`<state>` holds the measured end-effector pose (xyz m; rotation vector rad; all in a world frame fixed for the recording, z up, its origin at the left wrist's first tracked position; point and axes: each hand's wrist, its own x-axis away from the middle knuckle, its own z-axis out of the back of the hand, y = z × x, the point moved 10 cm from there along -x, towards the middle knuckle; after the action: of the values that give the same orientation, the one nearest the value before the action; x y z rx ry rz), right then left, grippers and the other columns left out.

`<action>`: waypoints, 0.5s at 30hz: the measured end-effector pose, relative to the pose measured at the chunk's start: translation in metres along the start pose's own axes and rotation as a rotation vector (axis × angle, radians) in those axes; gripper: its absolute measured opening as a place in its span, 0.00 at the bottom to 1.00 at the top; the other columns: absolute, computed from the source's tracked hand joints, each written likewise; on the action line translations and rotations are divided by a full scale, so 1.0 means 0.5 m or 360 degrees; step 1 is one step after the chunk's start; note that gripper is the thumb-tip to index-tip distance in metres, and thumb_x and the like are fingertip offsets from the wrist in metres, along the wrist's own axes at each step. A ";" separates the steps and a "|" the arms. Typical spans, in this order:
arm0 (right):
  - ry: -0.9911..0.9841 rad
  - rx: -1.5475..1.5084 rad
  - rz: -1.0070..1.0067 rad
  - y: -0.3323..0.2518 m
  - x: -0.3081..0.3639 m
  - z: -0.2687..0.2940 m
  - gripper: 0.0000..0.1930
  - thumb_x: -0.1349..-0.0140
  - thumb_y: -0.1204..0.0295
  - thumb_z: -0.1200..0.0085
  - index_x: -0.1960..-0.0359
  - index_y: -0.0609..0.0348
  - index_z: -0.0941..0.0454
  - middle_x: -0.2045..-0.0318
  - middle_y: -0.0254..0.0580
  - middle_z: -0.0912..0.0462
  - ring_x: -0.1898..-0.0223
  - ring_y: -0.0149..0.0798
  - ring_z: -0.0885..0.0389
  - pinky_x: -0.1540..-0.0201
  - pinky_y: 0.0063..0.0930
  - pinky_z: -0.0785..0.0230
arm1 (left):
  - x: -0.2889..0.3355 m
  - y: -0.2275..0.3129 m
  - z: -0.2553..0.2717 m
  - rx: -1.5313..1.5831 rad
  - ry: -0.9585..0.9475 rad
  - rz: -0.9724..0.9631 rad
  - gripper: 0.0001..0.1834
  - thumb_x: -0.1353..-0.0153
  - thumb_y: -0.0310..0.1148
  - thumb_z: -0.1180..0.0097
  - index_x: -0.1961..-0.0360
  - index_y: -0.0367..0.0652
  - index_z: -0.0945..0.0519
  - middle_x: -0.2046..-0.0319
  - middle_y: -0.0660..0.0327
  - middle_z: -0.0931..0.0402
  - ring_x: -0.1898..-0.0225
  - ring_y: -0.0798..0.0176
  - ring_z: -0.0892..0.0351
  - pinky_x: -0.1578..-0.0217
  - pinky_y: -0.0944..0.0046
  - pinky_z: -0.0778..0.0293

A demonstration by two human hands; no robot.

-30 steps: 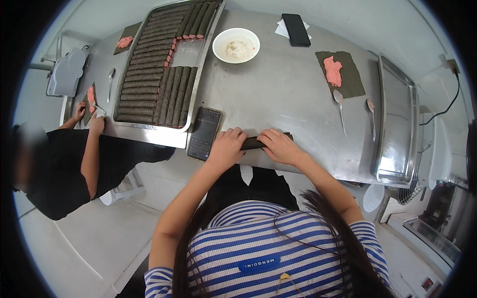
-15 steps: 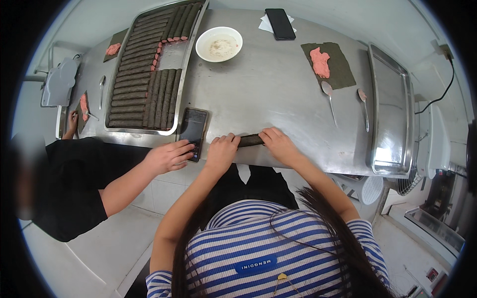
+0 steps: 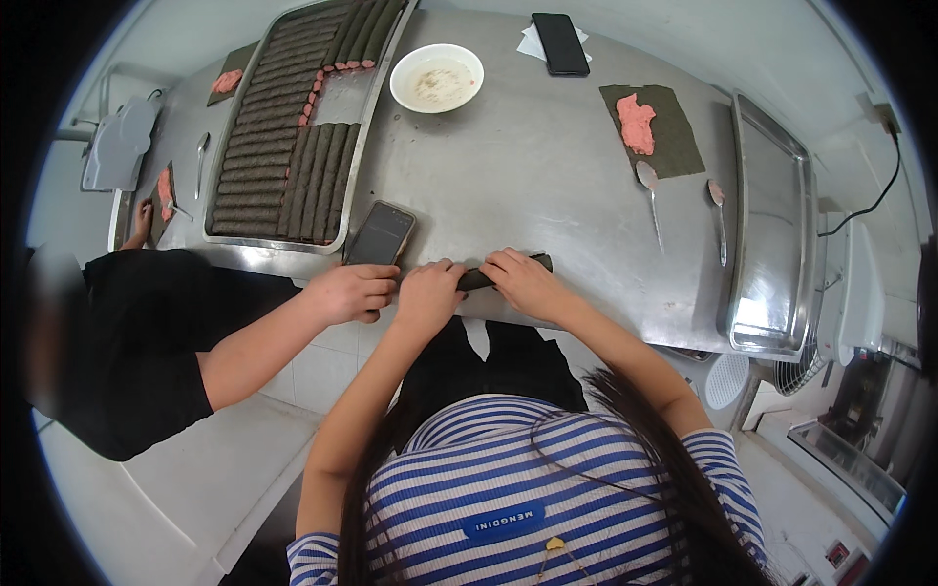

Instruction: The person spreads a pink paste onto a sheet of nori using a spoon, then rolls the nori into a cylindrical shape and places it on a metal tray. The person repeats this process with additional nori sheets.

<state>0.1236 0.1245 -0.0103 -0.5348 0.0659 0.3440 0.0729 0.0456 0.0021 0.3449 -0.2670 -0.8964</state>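
A dark seaweed roll (image 3: 476, 280) lies at the near edge of the steel table. My left hand (image 3: 433, 291) is closed around its left end, fingers curled over the top. My right hand (image 3: 523, 283) grips it farther along, and the roll's right end sticks out past the fingers. Only a short stretch shows between my two hands. Just left of my left hand, another person's hand (image 3: 357, 293) holds the lower edge of a phone (image 3: 383, 234).
A metal tray (image 3: 337, 103) of seaweed rolls with pink filling stands at left. Beyond my hands is a white bowl (image 3: 437, 78) of cloudy liquid. Farther right are a seaweed sheet (image 3: 681, 137) with pink paste, two spoons (image 3: 651, 200) and another tray (image 3: 772, 210). Another phone (image 3: 560, 44) lies at the back.
My right hand has shifted left along the roll, so its right end now shows beyond my fingers. The other person's hand has moved to the phone's near edge, and the phone has turned.
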 end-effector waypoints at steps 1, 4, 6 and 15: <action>-0.0025 -0.0033 0.0002 0.000 -0.001 -0.003 0.15 0.50 0.80 0.48 0.57 0.62 0.26 0.57 0.43 0.26 0.53 0.46 0.27 0.52 0.35 0.30 | 0.016 -0.006 0.020 0.0089 0.0088 0.0025 0.14 0.50 0.39 0.37 0.65 0.43 0.21 0.67 0.57 0.23 0.66 0.53 0.21 0.63 0.56 0.27; -0.0145 -0.0226 0.0050 -0.010 0.003 -0.007 0.15 0.50 0.81 0.50 0.58 0.63 0.26 0.57 0.43 0.26 0.53 0.46 0.27 0.51 0.35 0.30 | 0.080 -0.068 0.025 0.0306 -0.0247 0.0439 0.22 0.48 0.48 0.39 0.63 0.40 0.21 0.66 0.53 0.22 0.65 0.49 0.22 0.62 0.55 0.28; -0.0261 -0.0191 0.0082 -0.007 0.011 -0.021 0.17 0.50 0.79 0.46 0.56 0.61 0.26 0.57 0.44 0.25 0.53 0.46 0.27 0.51 0.35 0.31 | 0.127 -0.121 -0.014 0.0456 -0.0620 0.0713 0.27 0.46 0.54 0.41 0.62 0.38 0.20 0.67 0.52 0.21 0.65 0.50 0.21 0.62 0.56 0.28; -0.0549 -0.0291 0.0293 -0.034 0.019 -0.043 0.15 0.51 0.79 0.45 0.59 0.61 0.26 0.59 0.42 0.26 0.53 0.44 0.28 0.50 0.35 0.31 | 0.142 -0.084 -0.207 0.1382 -0.0959 0.0601 0.29 0.43 0.51 0.40 0.54 0.33 0.21 0.66 0.60 0.19 0.66 0.65 0.23 0.61 0.64 0.28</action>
<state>0.1390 0.1029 -0.0218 -0.6453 -0.2536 0.6217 0.1236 -0.0165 -0.1030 0.7879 -1.2526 -0.4455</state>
